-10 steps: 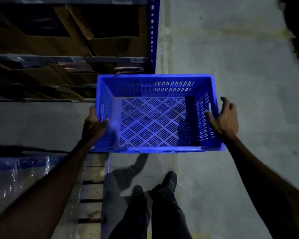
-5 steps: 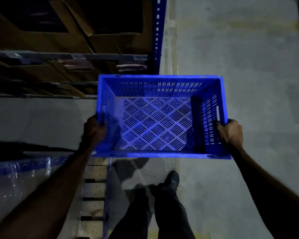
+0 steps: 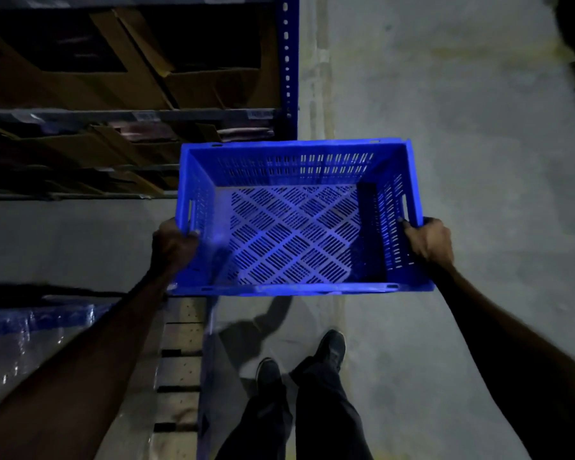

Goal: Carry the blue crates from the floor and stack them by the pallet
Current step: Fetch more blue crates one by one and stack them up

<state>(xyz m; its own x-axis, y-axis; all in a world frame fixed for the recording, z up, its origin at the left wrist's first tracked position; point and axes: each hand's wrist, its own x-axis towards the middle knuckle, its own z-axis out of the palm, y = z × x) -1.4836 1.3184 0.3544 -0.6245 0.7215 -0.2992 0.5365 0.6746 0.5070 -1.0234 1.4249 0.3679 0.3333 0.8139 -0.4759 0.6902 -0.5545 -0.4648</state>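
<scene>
The empty crate (image 3: pixel 296 220) is mid-carry above the floor (image 3: pixel 462 144), left hand (image 3: pixel 175 247) and right hand (image 3: pixel 429 242) each curled round a side rim; stacking by the pallet (image 3: pixel 181 353) remains, no stack in view.

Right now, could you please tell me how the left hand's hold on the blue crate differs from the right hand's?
The left hand grips the blue crate at its left wall, below the handle slot; the right hand grips the opposite right wall. The left hand lies in shadow, while the right hand is better lit. The right hand's fingers reach the inside of the wall; on the left only fingertips show. Both hold the empty crate off the floor.
</scene>
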